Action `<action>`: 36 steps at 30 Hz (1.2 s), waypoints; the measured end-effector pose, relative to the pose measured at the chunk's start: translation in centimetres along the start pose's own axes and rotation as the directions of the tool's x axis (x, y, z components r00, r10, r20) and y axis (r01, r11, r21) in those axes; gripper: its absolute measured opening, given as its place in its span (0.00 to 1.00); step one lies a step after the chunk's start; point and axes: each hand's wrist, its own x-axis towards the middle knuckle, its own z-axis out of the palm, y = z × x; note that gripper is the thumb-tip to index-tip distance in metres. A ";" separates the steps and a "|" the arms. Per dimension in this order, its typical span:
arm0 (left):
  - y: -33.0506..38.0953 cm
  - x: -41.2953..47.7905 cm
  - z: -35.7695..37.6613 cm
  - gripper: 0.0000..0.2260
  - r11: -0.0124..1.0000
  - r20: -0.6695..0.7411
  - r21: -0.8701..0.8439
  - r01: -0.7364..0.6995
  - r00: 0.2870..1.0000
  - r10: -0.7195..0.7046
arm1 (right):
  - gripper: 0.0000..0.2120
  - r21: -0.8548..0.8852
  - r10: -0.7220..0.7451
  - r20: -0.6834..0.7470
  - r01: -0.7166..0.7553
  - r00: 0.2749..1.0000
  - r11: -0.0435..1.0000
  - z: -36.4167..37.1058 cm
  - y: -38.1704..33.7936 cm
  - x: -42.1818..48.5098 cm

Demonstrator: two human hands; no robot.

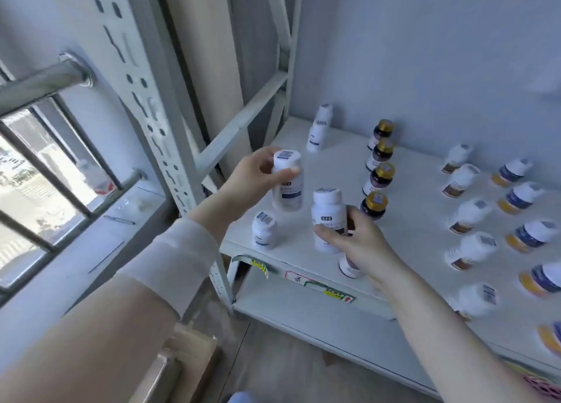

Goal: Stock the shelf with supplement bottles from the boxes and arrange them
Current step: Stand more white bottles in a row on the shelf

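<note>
My left hand (253,175) grips a white supplement bottle (287,190) by its upper part, holding it just above the white shelf (413,235). My right hand (356,240) grips a second white bottle (329,217) with a dark label, near the shelf's front edge. Another white bottle (264,229) stands at the front left corner, and two more white ones (318,131) stand at the back left. Behind my right hand runs a row of dark gold-capped bottles (379,175). One small dark-labelled bottle (349,267) is partly hidden under my right wrist.
Rows of white-capped bottles (467,217) and blue-and-orange bottles (522,199) fill the shelf's right side. The metal rack upright (142,77) stands left, with a barred window (45,172) beyond it. A cardboard box (188,360) sits on the floor below. A lower shelf (318,320) lies underneath.
</note>
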 end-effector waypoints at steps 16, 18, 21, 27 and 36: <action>-7.6 21.8 2.0 0.18 0.965 0.284 0.260 0.036 0.952 -0.112 | 0.21 -0.223 -0.008 -0.144 -0.024 0.990 0.974 5.0 4.7 16.1; -9.0 22.0 2.1 0.17 0.970 0.319 0.234 0.057 0.938 -0.132 | 0.23 -0.222 0.024 -0.153 -0.058 0.988 0.973 5.8 5.9 16.3; -10.8 21.5 2.5 0.17 0.981 0.305 0.168 0.091 0.942 -0.140 | 0.24 -0.188 0.046 -0.177 -0.079 0.983 0.979 6.2 6.9 16.2; -10.6 21.3 2.7 0.16 0.980 0.310 0.173 0.094 0.940 -0.145 | 0.25 -0.242 0.010 -0.133 -0.042 0.991 0.969 6.0 7.0 16.1; -10.1 21.0 3.0 0.17 0.968 0.291 0.232 0.096 0.943 -0.164 | 0.27 -0.288 0.041 -0.111 -0.072 0.993 0.955 6.1 6.9 16.4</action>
